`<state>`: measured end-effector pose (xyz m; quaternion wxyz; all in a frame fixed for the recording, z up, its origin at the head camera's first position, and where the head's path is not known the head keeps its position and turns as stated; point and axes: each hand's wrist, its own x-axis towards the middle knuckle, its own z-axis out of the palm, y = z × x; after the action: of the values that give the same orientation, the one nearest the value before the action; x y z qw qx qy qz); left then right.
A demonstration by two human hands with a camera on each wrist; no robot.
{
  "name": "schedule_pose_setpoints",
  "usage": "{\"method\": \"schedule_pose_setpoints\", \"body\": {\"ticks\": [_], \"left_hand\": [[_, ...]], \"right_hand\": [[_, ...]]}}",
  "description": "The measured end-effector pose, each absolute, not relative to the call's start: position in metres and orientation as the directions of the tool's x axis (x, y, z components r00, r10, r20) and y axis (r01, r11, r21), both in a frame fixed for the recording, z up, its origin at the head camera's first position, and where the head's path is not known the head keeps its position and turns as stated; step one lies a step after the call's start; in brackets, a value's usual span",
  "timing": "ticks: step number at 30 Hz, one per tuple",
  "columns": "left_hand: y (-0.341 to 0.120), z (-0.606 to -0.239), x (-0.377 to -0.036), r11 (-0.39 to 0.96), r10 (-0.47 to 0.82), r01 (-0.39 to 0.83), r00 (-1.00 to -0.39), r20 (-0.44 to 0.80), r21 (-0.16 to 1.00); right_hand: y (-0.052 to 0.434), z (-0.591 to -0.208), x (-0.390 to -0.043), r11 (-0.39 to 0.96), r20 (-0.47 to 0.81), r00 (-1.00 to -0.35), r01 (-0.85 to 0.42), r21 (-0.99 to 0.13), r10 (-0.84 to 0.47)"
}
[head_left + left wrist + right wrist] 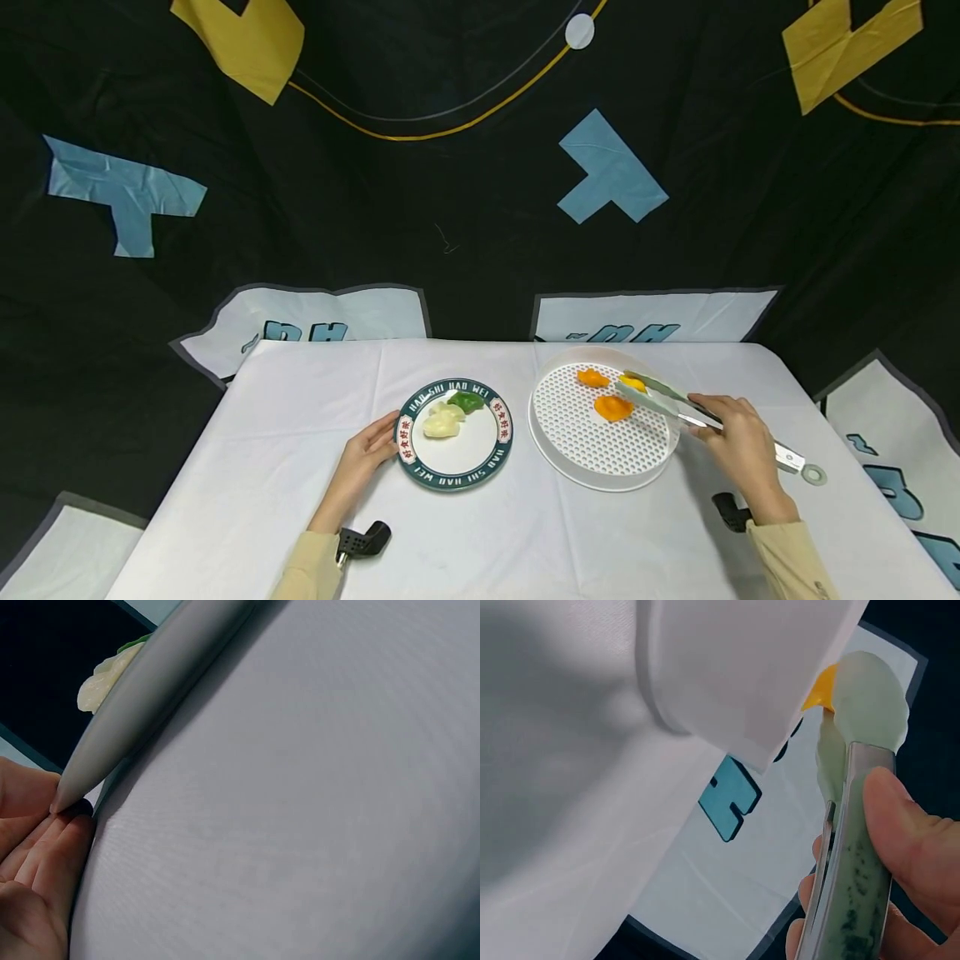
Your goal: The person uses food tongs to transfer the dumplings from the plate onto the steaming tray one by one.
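Note:
My left hand [366,457] pinches the left rim of a round plate [453,481] with a dark green lettered border. In the left wrist view, the thumb lies over the rim and the fingers [56,851] under it. Pale yellow-white food pieces [442,422] and a green piece [467,402] lie on this plate. My right hand [741,448] grips metal tongs [874,761] with pale green tips. Between those tips is a yellow piece [822,688], over a white round perforated tray [577,446]. Two orange pieces, one at the back [593,378] and a larger one [613,408], rest on the tray.
A white cloth covers the table [480,542], with plate and tray side by side. Behind it hangs a black curtain [375,217] with blue and yellow shapes. Each wrist wears a black camera, one left [365,540] and one right [730,511].

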<state>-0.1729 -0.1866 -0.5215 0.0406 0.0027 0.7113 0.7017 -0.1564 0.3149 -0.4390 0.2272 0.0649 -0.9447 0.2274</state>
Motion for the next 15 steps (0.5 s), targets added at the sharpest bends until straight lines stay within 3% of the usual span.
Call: {"method": "schedule_pose_setpoints", "body": {"ticks": [15], "left_hand": [[-0.1863, -0.5211, -0.1726, 0.018, 0.073, -0.050, -0.996, -0.051, 0.999]], "right_hand": [[0.3127, -0.4429, -0.1555, 0.898, 0.458, -0.889, -0.177, -0.402, 0.030]]}}
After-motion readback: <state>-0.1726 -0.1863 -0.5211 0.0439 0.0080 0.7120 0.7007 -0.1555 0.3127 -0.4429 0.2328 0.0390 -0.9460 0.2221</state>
